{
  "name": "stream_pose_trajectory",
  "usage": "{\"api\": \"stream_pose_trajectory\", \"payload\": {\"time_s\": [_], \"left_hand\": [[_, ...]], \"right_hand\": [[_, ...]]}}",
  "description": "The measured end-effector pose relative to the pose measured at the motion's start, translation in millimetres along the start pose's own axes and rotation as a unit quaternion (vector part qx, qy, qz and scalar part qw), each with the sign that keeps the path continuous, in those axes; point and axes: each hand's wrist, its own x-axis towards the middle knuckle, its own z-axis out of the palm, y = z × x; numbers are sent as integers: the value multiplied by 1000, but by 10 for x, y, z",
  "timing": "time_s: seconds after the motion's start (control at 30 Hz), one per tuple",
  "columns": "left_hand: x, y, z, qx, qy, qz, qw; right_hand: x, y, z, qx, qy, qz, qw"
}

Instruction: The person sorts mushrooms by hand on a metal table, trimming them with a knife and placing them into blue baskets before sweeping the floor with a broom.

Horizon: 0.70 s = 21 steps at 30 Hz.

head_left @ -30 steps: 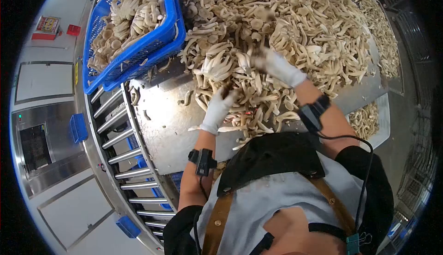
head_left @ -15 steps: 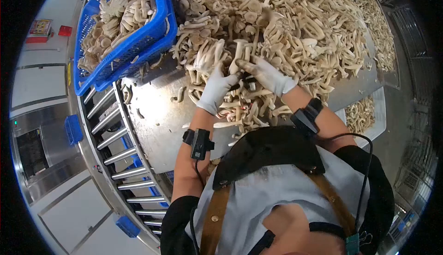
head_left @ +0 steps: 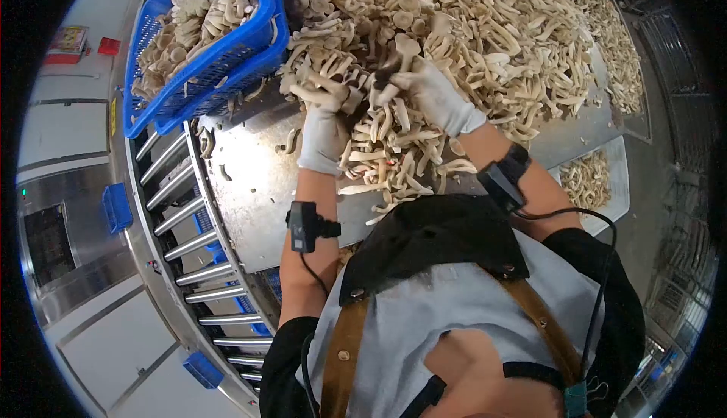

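Both of my hands wear whitish gloves with dark-stained fingertips. My left hand is closed around a few pale mushrooms at the near left edge of the heap. A short gap to its right, my right hand pinches a mushroom whose round cap points away from me. Some fingertips of both hands are blurred or hidden among the mushrooms. Below the hands, loose cut stems lie scattered on the metal table.
A large mushroom heap spreads across the back and right. Stacked blue baskets with mushroom clusters stand at the back left, beside a roller conveyor. A white bin with stems sits lower right.
My hands have moved apart. The left went left and slightly up with mushrooms in it; the right shifted slightly left and up, with a mushroom now raised in its fingers.
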Motion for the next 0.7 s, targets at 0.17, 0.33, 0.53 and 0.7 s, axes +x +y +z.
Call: {"api": "stream_pose_trajectory", "payload": {"time_s": [0.17,0.33,0.53,0.7], "left_hand": [[-256,-258,191,220,77,-13,972],[-487,-375,244,419,72,-91,901],[-581,-633,-130,212,43,-45,975],[-588,-551,-218,16,112,-32,993]], "right_hand": [[-150,281,54,-52,1,37,998],[-324,489,169,-116,-2,14,993],[-508,-7,260,-63,-134,126,981],[-473,285,59,52,-174,83,980]]}}
